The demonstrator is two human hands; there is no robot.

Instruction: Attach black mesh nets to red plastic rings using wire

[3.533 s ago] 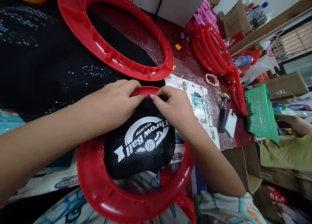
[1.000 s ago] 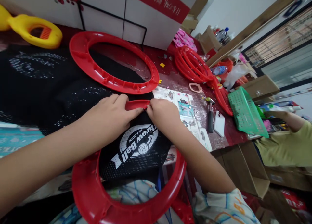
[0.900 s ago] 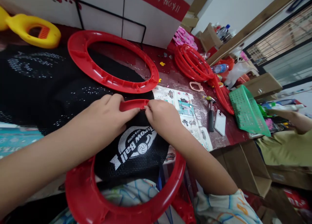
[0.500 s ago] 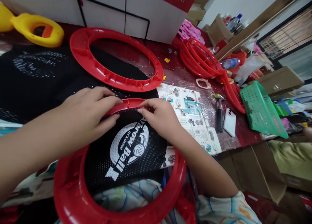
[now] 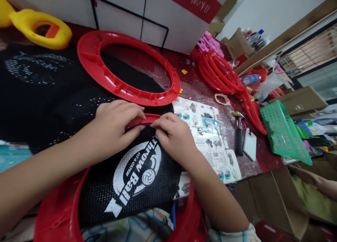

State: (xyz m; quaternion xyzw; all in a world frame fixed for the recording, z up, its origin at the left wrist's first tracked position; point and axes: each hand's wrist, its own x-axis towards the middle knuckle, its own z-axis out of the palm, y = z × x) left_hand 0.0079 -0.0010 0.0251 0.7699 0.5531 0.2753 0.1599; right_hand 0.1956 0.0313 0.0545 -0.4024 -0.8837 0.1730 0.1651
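A red plastic ring [image 5: 56, 214] lies tilted in front of me, its far rim between my hands. A black mesh net [image 5: 134, 179] with white "Throw Ball" print is stretched across it. My left hand [image 5: 116, 128] grips the far rim with thumb under and fingers curled over the net's edge. My right hand [image 5: 175, 136] pinches the net's edge against the same rim, fingers bent and closed.
A second red ring [image 5: 126, 68] lies beyond on a pile of black nets [image 5: 39, 87]. Stacked red rings [image 5: 221, 72], a hammer [image 5: 239, 136], a white phone [image 5: 250, 143], a green basket [image 5: 283, 133] and a yellow toy [image 5: 39, 29] lie around. Another person's arm [image 5: 316, 184] is at the right.
The ring has swung nearer and lower in view, with more net showing. Both hands have stayed at the far rim and shifted slightly along it, still working the net's edge.
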